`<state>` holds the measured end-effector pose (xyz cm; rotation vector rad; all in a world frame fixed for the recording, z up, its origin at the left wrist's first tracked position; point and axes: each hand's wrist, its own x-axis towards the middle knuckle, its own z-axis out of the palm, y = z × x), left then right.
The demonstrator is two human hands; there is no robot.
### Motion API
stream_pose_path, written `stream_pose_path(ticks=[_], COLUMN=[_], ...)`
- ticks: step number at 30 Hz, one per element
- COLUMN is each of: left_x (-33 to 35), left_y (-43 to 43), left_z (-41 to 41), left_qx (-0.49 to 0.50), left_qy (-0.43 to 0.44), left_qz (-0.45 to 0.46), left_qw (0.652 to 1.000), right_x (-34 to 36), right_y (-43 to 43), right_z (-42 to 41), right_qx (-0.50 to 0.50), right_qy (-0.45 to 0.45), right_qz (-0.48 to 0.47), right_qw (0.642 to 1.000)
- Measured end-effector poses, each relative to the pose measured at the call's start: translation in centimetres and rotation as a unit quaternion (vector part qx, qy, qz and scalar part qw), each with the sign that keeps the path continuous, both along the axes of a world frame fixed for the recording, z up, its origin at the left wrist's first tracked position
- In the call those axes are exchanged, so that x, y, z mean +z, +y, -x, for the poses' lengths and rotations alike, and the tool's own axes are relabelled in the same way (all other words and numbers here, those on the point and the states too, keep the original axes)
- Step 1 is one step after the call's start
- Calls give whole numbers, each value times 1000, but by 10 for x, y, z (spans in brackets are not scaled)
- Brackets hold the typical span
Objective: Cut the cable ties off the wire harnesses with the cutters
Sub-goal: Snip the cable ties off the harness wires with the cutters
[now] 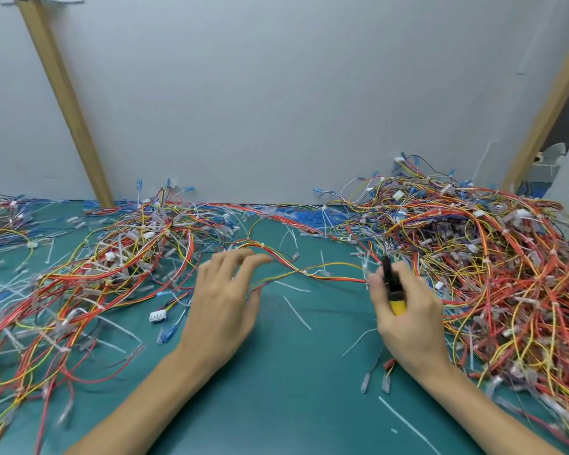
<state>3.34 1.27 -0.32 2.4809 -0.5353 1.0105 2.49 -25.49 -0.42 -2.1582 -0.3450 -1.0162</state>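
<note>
A red, orange and yellow wire harness [312, 274] lies across the green mat between my hands, with a small white cable tie [304, 272] around its middle. My left hand [224, 300] hovers over the harness's left end with its fingers spread and relaxed, and grips nothing. My right hand [404, 310] grips the cutters [393, 287] by their yellow handles. Their black jaws point up and away, just right of the harness's right end.
A big pile of harnesses [493, 264] fills the right side of the green mat [293, 382]. Another pile [105, 267] spreads over the left. Cut white ties [298, 313] lie scattered in the middle. A grey board wall [276, 93] with cardboard strips stands behind.
</note>
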Motion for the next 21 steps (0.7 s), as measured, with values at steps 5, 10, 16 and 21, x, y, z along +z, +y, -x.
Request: stream_pose_path(ticks=[5, 10, 16, 21], left_x=[-6, -14, 1, 8], left_y=[32, 32, 17, -10], left_z=[-18, -20, -8, 13], left_qx=[108, 152, 56, -91], left_qy=[150, 167, 158, 189], left_qz=[47, -43, 52, 220], left_qw=[982, 973, 985, 953], right_x=[1, 1, 4, 6], right_y=[-6, -7, -2, 5], right_z=[-6, -6, -2, 4], right_qx=[-2, 4, 27, 37], right_qy=[27, 33, 20, 22], right_qz=[-111, -126, -133, -122], right_qw=[993, 991, 991, 992])
